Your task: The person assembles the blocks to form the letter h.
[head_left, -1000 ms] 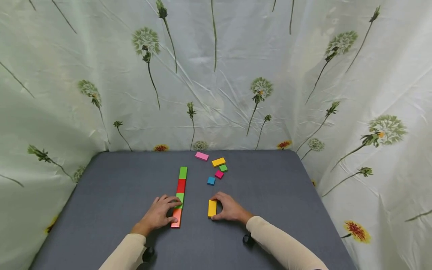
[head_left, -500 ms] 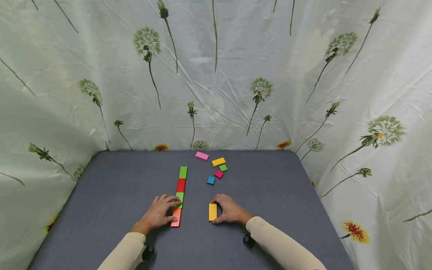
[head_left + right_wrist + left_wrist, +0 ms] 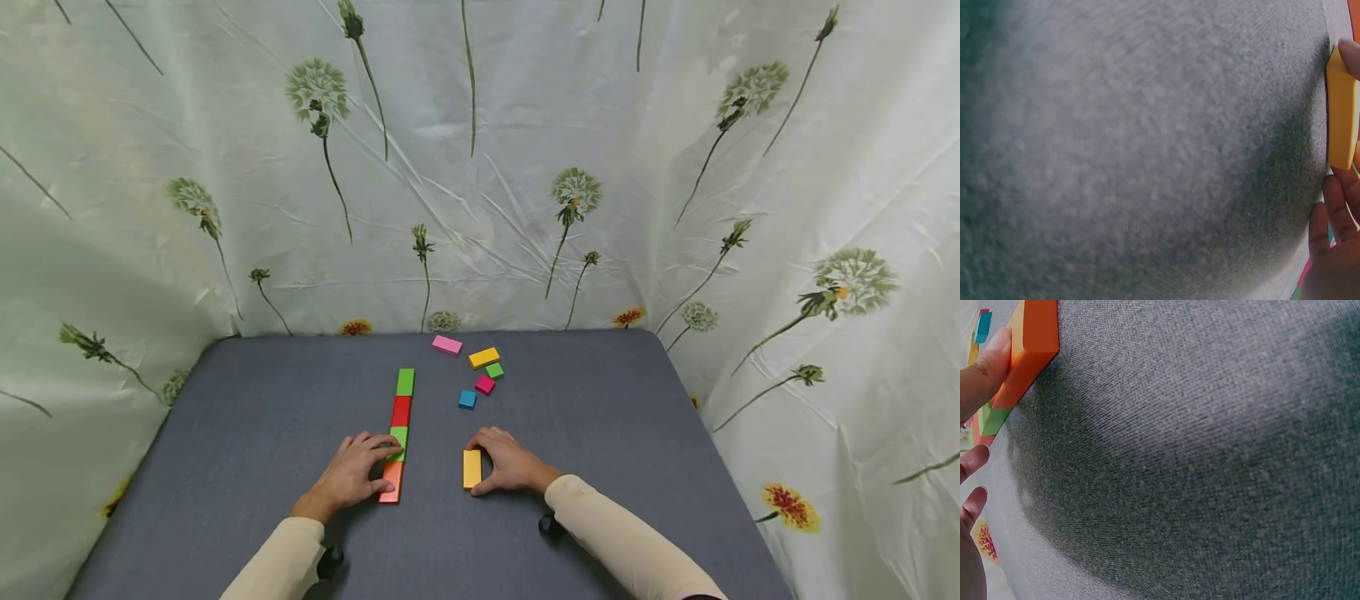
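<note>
In the head view, my left hand [image 3: 347,475] rests over a straight row of flat blocks. Its thumb lies on the orange block [image 3: 392,495] at the near end, its fingers reach across a green block [image 3: 399,456]. A red block [image 3: 401,411] and another green block [image 3: 405,382] continue the row away from me. To the right, my right hand [image 3: 513,462] pinches a yellow block [image 3: 472,469] lengthwise, thumb at the near end and fingertips at the far end. The right wrist view shows this yellow block [image 3: 1340,112] lying close on the cloth, parallel to the row.
Beyond my right hand lie loose blocks: blue [image 3: 467,400], crimson [image 3: 485,385], small green [image 3: 495,371], yellow [image 3: 484,358] and pink [image 3: 447,345]. A dark grey cloth covers the table [image 3: 600,400]. A flower-print curtain [image 3: 510,250] hangs behind and at both sides.
The yellow block in my right hand has slid slightly towards me and now stands nearly straight. My left hand stays on the row, which has not moved.
</note>
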`<state>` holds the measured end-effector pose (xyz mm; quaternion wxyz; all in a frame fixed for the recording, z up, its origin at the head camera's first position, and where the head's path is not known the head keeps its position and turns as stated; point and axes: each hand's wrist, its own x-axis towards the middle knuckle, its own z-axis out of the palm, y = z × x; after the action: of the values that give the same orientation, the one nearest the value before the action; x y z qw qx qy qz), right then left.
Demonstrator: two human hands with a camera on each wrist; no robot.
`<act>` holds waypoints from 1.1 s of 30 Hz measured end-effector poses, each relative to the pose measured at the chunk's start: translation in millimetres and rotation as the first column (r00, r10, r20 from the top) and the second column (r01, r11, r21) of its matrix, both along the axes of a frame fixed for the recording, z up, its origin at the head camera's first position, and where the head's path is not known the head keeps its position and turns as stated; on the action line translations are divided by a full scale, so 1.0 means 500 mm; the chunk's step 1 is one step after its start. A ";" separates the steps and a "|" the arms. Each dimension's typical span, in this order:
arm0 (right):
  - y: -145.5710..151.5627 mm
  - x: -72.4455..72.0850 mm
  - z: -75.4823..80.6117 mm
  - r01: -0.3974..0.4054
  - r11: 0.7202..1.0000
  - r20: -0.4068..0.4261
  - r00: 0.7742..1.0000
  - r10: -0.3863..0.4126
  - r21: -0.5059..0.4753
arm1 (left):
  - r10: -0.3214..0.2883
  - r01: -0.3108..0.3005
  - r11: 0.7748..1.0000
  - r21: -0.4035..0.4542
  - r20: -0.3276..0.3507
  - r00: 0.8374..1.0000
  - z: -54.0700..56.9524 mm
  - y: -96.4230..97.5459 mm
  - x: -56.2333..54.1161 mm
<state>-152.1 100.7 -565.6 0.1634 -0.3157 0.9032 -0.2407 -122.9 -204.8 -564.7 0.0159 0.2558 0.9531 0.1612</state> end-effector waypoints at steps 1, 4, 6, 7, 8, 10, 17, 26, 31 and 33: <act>0.000 -0.001 0.000 -0.002 1.000 -0.001 1.000 0.002 -0.001 | 0.002 -0.002 1.000 0.001 -0.002 1.000 -0.001 0.000 0.001; 0.002 -0.002 0.001 -0.006 1.000 0.007 1.000 0.006 0.000 | 0.007 -0.007 1.000 0.003 -0.001 1.000 -0.002 0.002 0.002; 0.002 -0.003 0.001 -0.012 1.000 0.007 1.000 0.012 0.001 | 0.013 -0.013 1.000 0.004 0.004 1.000 -0.002 0.002 0.002; 0.001 -0.003 0.000 -0.017 1.000 0.008 1.000 0.017 0.001 | 0.016 -0.016 1.000 0.003 0.006 1.000 -0.002 0.002 0.002; 0.001 -0.004 0.000 -0.024 1.000 0.006 1.000 0.024 0.004 | 0.018 -0.018 1.000 0.002 0.008 1.000 -0.002 0.002 0.001; 0.000 -0.005 -0.001 -0.035 0.999 0.003 0.999 0.035 0.010 | 0.020 -0.020 1.000 0.002 0.012 1.000 -0.002 0.002 0.001; -0.002 -0.007 0.000 -0.069 0.998 0.021 0.997 0.069 0.013 | 0.017 -0.018 1.000 0.003 0.017 1.000 0.000 -0.002 0.001; 0.000 -0.013 -0.002 -0.065 0.998 0.045 0.997 0.065 -0.002 | 0.017 -0.017 1.000 0.004 0.007 1.000 0.001 -0.002 0.003; 0.002 -0.014 -0.005 -0.077 0.997 0.048 0.996 0.078 -0.009 | 0.012 -0.012 1.000 -0.006 0.003 1.000 0.001 -0.001 0.001; 0.003 -0.014 -0.006 -0.077 0.997 0.051 0.996 0.077 -0.008 | 0.010 -0.010 1.000 -0.007 0.006 1.000 0.002 -0.001 0.000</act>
<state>-159.2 102.1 -568.8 0.1948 -0.3444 0.8851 -0.2452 -122.9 -205.1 -563.7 0.0188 0.2503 0.9549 0.1588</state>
